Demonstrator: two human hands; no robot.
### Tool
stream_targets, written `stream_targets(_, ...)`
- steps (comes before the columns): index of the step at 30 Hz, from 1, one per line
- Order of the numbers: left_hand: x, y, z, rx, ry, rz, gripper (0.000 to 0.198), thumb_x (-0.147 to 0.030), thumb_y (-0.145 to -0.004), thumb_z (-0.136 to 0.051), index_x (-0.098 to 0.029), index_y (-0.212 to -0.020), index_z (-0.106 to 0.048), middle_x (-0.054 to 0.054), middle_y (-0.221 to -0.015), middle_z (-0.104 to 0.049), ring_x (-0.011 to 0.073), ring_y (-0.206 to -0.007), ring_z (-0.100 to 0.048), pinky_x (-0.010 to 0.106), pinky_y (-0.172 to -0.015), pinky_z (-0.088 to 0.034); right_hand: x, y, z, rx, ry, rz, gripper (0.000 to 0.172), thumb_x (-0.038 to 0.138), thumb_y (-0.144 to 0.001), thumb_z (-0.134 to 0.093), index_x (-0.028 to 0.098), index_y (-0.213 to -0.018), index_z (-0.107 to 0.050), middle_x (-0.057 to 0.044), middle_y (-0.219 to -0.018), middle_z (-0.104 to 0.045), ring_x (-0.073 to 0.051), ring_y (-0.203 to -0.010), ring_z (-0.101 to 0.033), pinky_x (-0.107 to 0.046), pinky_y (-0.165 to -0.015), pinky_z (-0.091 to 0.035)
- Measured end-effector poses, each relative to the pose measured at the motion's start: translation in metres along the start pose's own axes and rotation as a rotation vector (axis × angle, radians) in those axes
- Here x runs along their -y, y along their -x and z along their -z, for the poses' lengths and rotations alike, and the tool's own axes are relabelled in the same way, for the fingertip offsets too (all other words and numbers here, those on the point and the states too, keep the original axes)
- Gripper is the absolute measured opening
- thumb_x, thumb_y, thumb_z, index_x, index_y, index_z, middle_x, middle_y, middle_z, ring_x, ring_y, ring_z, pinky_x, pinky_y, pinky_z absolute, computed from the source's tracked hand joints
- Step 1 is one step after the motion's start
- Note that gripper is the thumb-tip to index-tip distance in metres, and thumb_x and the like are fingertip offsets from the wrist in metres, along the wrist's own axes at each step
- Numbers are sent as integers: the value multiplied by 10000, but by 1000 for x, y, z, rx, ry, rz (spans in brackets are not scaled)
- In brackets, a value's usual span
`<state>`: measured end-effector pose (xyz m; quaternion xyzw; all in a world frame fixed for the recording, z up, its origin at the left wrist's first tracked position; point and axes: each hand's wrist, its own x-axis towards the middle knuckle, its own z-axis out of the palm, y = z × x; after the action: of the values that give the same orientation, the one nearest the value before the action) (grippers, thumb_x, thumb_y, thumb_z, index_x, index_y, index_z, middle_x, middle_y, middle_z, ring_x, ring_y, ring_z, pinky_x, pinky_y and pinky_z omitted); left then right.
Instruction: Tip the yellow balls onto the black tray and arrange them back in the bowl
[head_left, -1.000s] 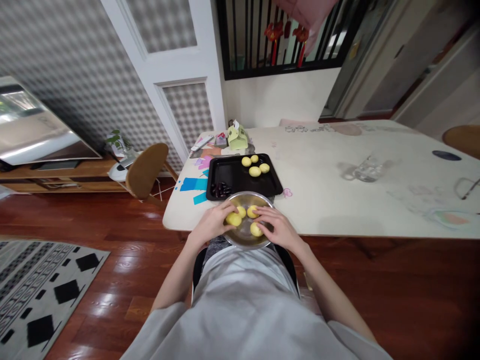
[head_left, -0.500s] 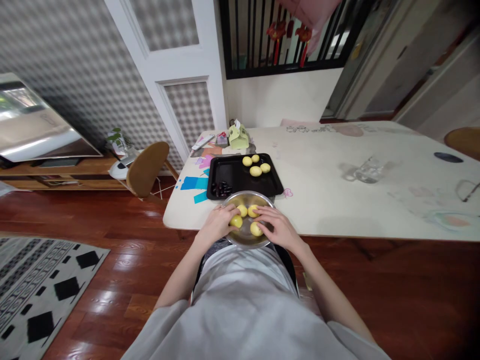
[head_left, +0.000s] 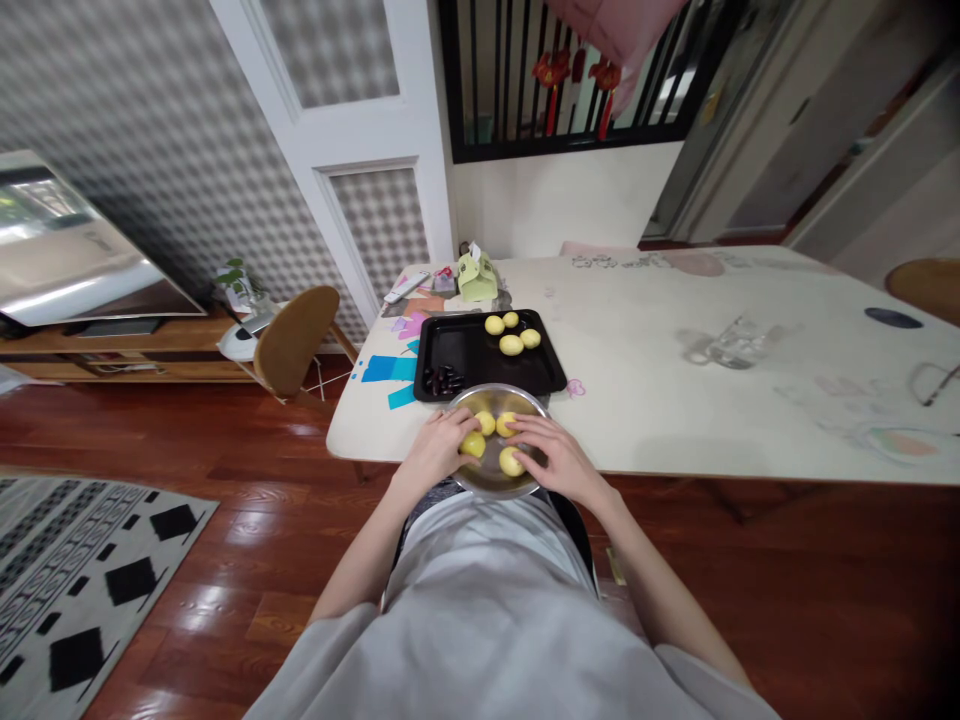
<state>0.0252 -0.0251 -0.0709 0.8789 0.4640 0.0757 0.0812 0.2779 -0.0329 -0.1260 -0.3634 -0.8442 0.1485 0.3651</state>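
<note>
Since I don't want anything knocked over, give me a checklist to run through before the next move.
1. Left hand on a yellow fruit: ok, thumb and fingers around it.
2. Right hand grip: cannot tell; fingertips are at fruits in the bowl.
3. Bowl wholly over the table: not ok, its near rim extends past the edge.
4. Support under the bowl: cannot tell, hidden.
5. Tray on the table: ok, its dark pieces apart from its yellow fruits.
6. Glass away from the bowl: ok, well to the right.

Head view, facing forward, down at hands [head_left: 559, 458]
</note>
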Motion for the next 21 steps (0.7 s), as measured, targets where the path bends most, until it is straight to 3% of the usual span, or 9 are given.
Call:
stream_targets(10,10,1,-17,-41,216,-221,472,-114,-906,-749,-231,-1355,-662,131,-1548,-585,302,-1441,-564,513,-1188,-499,0,3,7,86,2,-4,401,317,-976,-688,264,-1373,-677,-97,-1421,-709,-303,-1377,-634,-585,-1205,-484)
stream_targets(17,-3,11,-16,16,238,-328,493,-401,-990,-713,-241,-1448,-628,128,-1626,-520,285,-1544,-458,475,-1266,-414,1,3,9,115,-1,-5,567,387,-955,-739,251,-1481,-577,-123,-1495,-653,-324,-1419,-596,-594,-1208,-476)
stream_targets(21,-9,20,-15,25,173,-270,586,-538,-1018,-619,-274,-1538,-561,119,-1682,-440,310,-1609,-342,529,-1301,-338,0,4,10,116,1,6,602,377,-954,-737,262,-1513,-545,-127,-1515,-636,-326,-1429,-587,-594,-1210,-474)
